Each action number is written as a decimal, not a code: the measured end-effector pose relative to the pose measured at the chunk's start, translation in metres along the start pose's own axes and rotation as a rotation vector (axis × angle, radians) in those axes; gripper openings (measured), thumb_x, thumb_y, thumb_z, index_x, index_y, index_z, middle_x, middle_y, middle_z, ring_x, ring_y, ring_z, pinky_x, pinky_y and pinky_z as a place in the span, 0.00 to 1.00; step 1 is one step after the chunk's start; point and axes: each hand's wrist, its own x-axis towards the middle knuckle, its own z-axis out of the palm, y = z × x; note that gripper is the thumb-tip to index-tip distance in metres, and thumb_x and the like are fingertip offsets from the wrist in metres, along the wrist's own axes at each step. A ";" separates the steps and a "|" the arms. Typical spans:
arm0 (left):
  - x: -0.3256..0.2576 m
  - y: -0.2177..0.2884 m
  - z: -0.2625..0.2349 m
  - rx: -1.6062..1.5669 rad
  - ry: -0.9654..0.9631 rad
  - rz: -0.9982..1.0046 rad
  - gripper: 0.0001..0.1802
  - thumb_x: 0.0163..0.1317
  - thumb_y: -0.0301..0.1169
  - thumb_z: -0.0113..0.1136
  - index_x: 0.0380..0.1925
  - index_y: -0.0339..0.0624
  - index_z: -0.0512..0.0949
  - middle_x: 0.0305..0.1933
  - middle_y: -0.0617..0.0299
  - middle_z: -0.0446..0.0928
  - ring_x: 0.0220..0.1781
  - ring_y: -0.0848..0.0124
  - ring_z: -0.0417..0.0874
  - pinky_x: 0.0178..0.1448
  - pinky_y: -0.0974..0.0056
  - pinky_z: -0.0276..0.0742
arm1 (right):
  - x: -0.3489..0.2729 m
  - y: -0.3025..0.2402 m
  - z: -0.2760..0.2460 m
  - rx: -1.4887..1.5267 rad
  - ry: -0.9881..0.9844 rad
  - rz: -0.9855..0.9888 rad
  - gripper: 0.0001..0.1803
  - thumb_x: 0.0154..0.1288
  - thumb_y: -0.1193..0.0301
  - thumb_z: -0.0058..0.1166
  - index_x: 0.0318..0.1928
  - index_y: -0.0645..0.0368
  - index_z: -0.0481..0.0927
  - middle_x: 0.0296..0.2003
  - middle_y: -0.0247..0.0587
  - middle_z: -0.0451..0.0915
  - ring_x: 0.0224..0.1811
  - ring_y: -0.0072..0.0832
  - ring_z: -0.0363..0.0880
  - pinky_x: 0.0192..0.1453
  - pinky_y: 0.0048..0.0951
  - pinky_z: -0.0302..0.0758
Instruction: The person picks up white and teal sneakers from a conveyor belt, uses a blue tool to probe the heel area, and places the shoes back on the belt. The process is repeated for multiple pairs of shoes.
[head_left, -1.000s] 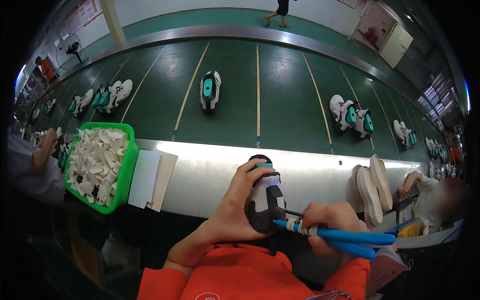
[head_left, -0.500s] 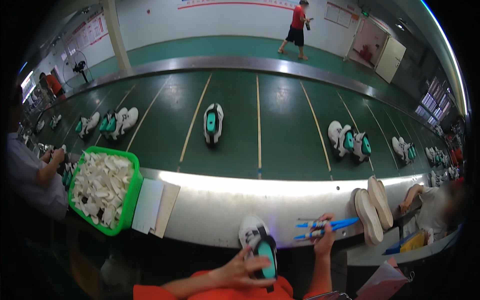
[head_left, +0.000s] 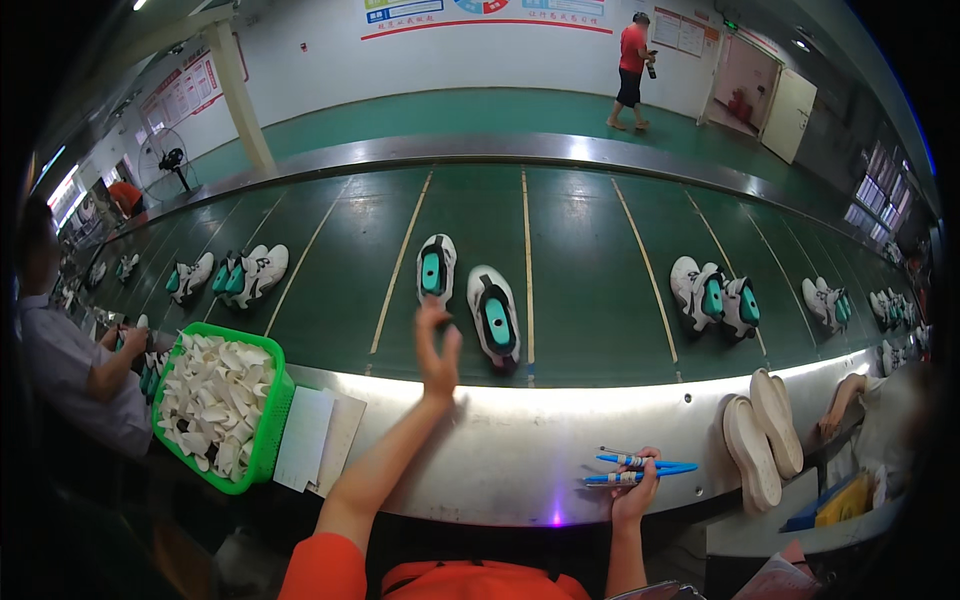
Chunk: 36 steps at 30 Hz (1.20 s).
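My left hand (head_left: pixel 438 352) reaches over the green conveyor belt with its fingers apart, holding nothing. Just beyond its fingertips stands a white and black shoe (head_left: pixel 436 272) with a teal insert in its opening. To the right of that hand is a second white shoe (head_left: pixel 490 310), also with a teal insert, toe pointing away from me. My right hand (head_left: pixel 634 490) is closed around a pair of blue pen-like tools (head_left: pixel 655 467) with pale wrapped bands, above the metal ledge (head_left: pixel 480 440).
A green basket (head_left: pixel 262 430) full of white scraps stands at left, beside a paper pad (head_left: pixel 305 440). Two pale shoe soles (head_left: pixel 750 455) lie on the ledge at right. More shoes (head_left: pixel 713 298) ride the belt (head_left: pixel 580 300). Co-workers sit on both sides; a person walks beyond.
The shoe under my left hand at the ledge now stands on the belt, released. My left hand has moved forward and opened. My right hand still holds the blue tools.
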 end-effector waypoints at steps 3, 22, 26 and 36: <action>0.045 -0.059 -0.005 0.596 0.207 -0.012 0.49 0.35 0.28 0.72 0.60 0.45 0.56 0.61 0.44 0.59 0.64 0.50 0.58 0.65 0.54 0.56 | 0.001 -0.003 0.009 0.039 0.078 0.064 0.11 0.67 0.59 0.34 0.38 0.52 0.64 0.18 0.36 0.69 0.11 0.21 0.64 0.11 0.18 0.59; -0.062 0.162 -0.092 0.611 -0.584 -0.333 0.47 0.44 0.42 0.69 0.61 0.30 0.58 0.51 0.41 0.72 0.55 0.52 0.74 0.57 0.60 0.69 | 0.004 0.001 0.007 -0.019 -0.056 0.098 0.12 0.69 0.59 0.32 0.39 0.51 0.65 0.19 0.34 0.70 0.13 0.16 0.64 0.11 0.15 0.59; -0.093 0.185 -0.076 0.451 -0.827 -0.493 0.54 0.50 0.47 0.65 0.65 0.32 0.42 0.65 0.36 0.54 0.63 0.46 0.63 0.63 0.57 0.62 | 0.004 0.000 0.006 -0.010 -0.067 0.091 0.12 0.69 0.58 0.32 0.39 0.51 0.65 0.20 0.34 0.69 0.14 0.16 0.65 0.12 0.15 0.59; -0.023 0.010 -0.035 0.854 -0.838 -0.467 0.38 0.50 0.60 0.57 0.43 0.31 0.74 0.50 0.44 0.73 0.53 0.54 0.74 0.60 0.60 0.64 | 0.007 0.007 0.009 -0.039 -0.074 0.071 0.11 0.69 0.59 0.34 0.39 0.51 0.65 0.20 0.34 0.70 0.14 0.19 0.67 0.12 0.16 0.60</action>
